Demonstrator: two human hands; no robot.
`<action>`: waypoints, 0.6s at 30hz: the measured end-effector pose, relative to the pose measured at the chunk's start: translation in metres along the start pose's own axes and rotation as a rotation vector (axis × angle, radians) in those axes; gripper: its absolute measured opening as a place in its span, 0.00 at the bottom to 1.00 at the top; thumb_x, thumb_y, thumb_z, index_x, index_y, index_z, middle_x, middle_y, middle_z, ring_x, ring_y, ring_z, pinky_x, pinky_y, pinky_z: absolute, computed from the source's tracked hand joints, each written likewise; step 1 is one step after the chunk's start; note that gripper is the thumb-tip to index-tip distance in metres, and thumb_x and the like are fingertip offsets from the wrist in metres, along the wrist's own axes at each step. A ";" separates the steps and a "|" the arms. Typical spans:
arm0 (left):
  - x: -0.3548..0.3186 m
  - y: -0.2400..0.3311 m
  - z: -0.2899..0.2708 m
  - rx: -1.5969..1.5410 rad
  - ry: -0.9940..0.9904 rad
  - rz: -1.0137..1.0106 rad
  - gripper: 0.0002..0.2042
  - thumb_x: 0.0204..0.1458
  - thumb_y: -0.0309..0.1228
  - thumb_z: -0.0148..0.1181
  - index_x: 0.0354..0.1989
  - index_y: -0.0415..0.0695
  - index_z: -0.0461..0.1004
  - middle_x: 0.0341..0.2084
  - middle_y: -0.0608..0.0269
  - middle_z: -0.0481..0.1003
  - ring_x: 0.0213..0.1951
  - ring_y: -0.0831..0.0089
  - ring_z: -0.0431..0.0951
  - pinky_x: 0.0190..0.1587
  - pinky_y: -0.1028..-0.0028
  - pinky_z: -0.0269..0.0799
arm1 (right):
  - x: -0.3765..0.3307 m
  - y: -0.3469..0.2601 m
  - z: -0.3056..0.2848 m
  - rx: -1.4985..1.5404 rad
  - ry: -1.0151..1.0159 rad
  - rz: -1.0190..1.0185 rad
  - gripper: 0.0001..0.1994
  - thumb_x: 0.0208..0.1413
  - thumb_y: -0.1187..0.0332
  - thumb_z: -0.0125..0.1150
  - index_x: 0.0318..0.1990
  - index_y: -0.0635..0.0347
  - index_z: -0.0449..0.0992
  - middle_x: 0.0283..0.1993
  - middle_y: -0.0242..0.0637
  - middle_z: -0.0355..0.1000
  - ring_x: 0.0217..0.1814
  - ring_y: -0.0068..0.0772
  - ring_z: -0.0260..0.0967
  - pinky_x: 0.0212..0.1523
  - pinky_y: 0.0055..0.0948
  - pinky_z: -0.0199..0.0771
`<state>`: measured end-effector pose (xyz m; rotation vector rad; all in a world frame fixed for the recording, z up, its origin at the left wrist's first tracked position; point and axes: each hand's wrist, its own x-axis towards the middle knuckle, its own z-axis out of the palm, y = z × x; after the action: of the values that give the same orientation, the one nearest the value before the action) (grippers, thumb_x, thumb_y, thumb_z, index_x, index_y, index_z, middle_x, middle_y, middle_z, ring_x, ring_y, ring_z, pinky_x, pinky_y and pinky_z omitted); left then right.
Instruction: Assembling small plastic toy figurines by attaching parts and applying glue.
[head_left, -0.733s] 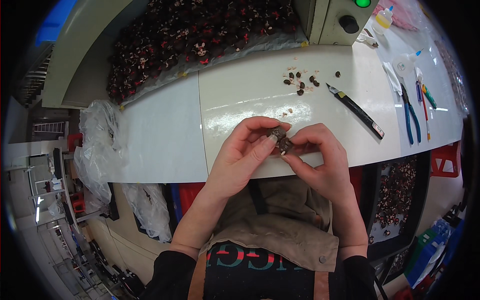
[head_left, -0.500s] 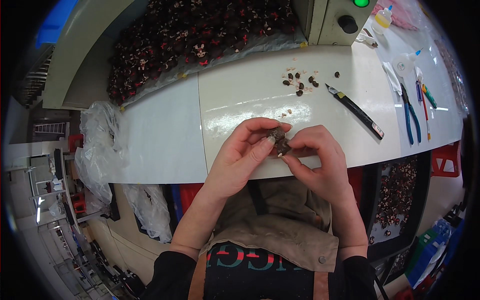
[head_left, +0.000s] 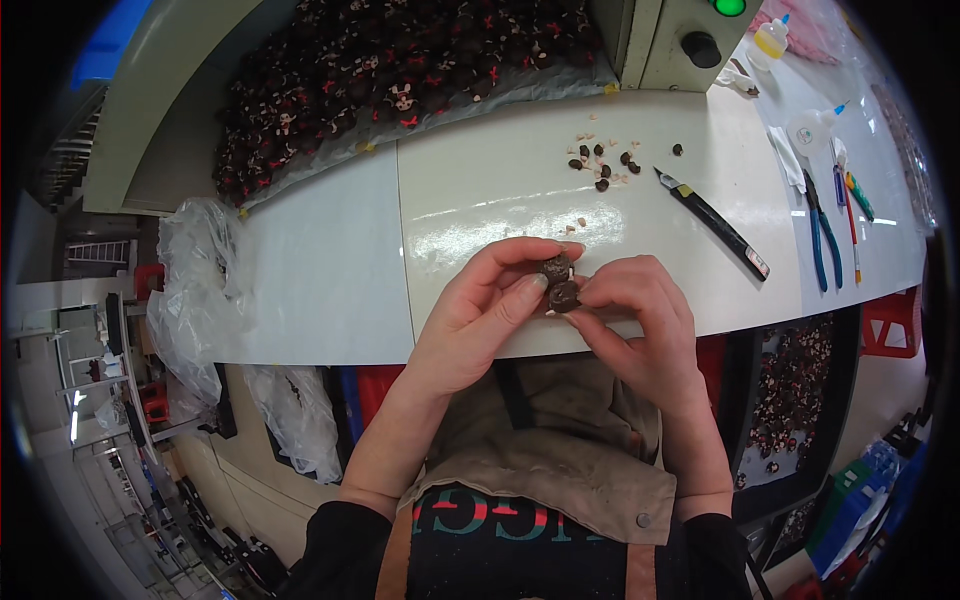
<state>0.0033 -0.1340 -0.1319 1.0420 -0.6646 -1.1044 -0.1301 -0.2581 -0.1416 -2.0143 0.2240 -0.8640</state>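
Holding two dark brown lumps (head_left: 560, 283) over the near edge of the desk (head_left: 330, 260), touching or nearly so; cannot tell whether they are forming one piece. The left hand (head_left: 475, 320) is clamping the upper lump between thumb and fingers; the right hand (head_left: 650, 315) is pinching the lower one. Progress, as judged: the piece in hand is looking unfinished. Beyond, many dark figures with red and pale parts (head_left: 402, 95) are lying heaped, seemingly done. Small dark bits (head_left: 601, 185) and pale bits (head_left: 581, 222) are lying loose, unattached, near the knife (head_left: 712, 223). More small pieces (head_left: 790, 385) are filling a tray on the right; how much is remaining, cannot tell.
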 end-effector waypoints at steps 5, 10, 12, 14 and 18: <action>0.000 0.002 0.000 -0.002 -0.016 -0.007 0.14 0.59 0.23 0.41 0.54 0.38 0.60 0.53 0.54 0.65 0.52 0.71 0.69 0.56 0.71 0.64 | -0.001 0.001 -0.001 -0.012 -0.010 0.012 0.15 0.37 0.83 0.67 0.33 0.60 0.70 0.34 0.36 0.69 0.35 0.30 0.70 0.30 0.23 0.74; 0.000 0.000 -0.001 -0.002 -0.019 -0.017 0.15 0.59 0.23 0.40 0.55 0.38 0.59 0.54 0.54 0.65 0.52 0.71 0.69 0.56 0.72 0.63 | -0.003 0.001 0.001 -0.007 -0.002 0.019 0.14 0.37 0.83 0.66 0.33 0.61 0.70 0.34 0.37 0.69 0.35 0.31 0.70 0.30 0.23 0.75; 0.000 0.002 0.000 -0.013 -0.017 -0.020 0.15 0.60 0.23 0.40 0.55 0.38 0.59 0.53 0.54 0.65 0.52 0.71 0.69 0.56 0.72 0.63 | -0.001 0.001 0.000 -0.017 -0.012 -0.009 0.14 0.37 0.84 0.66 0.33 0.61 0.71 0.34 0.37 0.69 0.35 0.31 0.71 0.29 0.22 0.76; 0.000 0.002 -0.001 -0.025 -0.016 -0.024 0.15 0.60 0.23 0.40 0.55 0.38 0.59 0.53 0.54 0.65 0.53 0.71 0.69 0.56 0.72 0.63 | -0.002 0.001 0.000 -0.028 -0.020 -0.037 0.15 0.37 0.84 0.66 0.34 0.61 0.71 0.35 0.38 0.69 0.35 0.31 0.71 0.29 0.22 0.77; -0.001 0.004 0.002 -0.043 -0.035 -0.026 0.17 0.55 0.21 0.47 0.54 0.41 0.59 0.56 0.51 0.61 0.55 0.68 0.67 0.57 0.69 0.62 | -0.003 0.004 0.002 -0.013 -0.024 -0.042 0.15 0.37 0.85 0.65 0.34 0.61 0.71 0.35 0.38 0.69 0.35 0.31 0.71 0.29 0.22 0.76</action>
<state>0.0025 -0.1335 -0.1276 0.9990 -0.6542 -1.1573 -0.1306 -0.2577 -0.1466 -2.0466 0.1744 -0.8662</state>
